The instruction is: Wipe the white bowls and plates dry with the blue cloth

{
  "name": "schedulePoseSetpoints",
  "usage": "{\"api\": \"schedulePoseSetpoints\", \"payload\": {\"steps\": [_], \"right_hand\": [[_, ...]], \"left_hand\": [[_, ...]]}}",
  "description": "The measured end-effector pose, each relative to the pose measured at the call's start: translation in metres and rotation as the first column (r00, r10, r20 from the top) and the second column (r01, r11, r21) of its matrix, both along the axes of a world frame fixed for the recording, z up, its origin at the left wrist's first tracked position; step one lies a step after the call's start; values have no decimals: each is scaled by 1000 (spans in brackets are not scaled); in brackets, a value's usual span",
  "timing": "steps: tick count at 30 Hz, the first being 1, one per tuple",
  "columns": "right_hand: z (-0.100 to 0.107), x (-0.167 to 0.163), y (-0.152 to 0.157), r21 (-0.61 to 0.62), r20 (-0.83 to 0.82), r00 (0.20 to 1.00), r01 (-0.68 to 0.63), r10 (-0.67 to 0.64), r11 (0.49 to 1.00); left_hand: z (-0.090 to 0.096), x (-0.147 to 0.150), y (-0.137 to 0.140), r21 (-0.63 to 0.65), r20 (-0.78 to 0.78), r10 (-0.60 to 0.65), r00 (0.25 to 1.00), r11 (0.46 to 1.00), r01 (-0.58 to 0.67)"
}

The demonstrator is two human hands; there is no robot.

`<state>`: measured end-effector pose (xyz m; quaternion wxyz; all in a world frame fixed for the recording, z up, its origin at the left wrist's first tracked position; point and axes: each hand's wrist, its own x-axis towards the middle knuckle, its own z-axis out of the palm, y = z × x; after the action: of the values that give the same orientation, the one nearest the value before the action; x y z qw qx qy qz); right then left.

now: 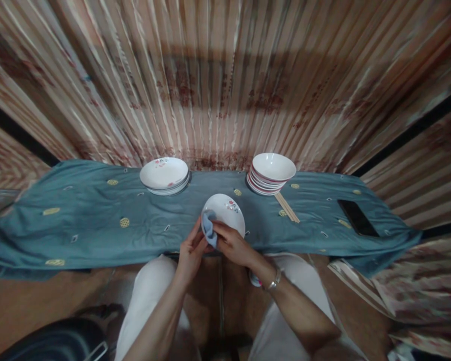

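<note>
A white plate (229, 213) with a red and grey flower print is held tilted over the front edge of the table. My left hand (191, 250) grips its left rim, thumb towards the front. My right hand (233, 243) is closed on a light blue cloth (209, 228) and presses it against the plate's face near the left side. The fingertips of both hands are partly hidden behind the plate and the cloth.
The table has a teal cloth (90, 215). Stacked plates (164, 173) stand back left, stacked bowls (272, 168) back right, with chopsticks (287, 208) beside them. A black phone (357, 218) lies at the right. A pleated curtain (218, 90) hangs behind.
</note>
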<state>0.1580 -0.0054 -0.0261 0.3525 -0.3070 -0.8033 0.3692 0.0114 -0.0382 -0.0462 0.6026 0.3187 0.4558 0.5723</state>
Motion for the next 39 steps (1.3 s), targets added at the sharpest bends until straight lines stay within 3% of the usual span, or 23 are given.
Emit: {"api": "schedulePoseSetpoints", "payload": {"steps": [6, 13, 21, 29, 32, 35, 39], "right_hand": [[-5, -12, 8, 139, 111, 980, 147, -163, 979], [-6, -18, 45, 323, 167, 935, 249, -314, 913], [-17, -2, 81, 330, 229, 823, 436, -519, 837], [-39, 31, 75, 372, 443, 614, 537, -653, 757], [-41, 38, 74, 340, 491, 573, 567, -656, 750], [-37, 36, 77, 302, 516, 577, 570, -633, 765], [-27, 25, 85, 306, 421, 664, 537, -618, 786]], "left_hand": [[3, 1, -1, 4, -15, -13, 1000, 1000, 13], [2, 4, -2, 9, -1, -14, 1000, 1000, 14], [3, 4, -3, -30, -1, 10, 1000, 1000, -10], [8, 5, -5, -42, -3, 9, 1000, 999, -9], [8, 5, -4, -26, -14, -2, 1000, 1000, 1], [7, 5, -3, -19, -17, -2, 1000, 1000, 2], [7, 4, -4, -33, -12, -6, 1000, 999, 5]]}}
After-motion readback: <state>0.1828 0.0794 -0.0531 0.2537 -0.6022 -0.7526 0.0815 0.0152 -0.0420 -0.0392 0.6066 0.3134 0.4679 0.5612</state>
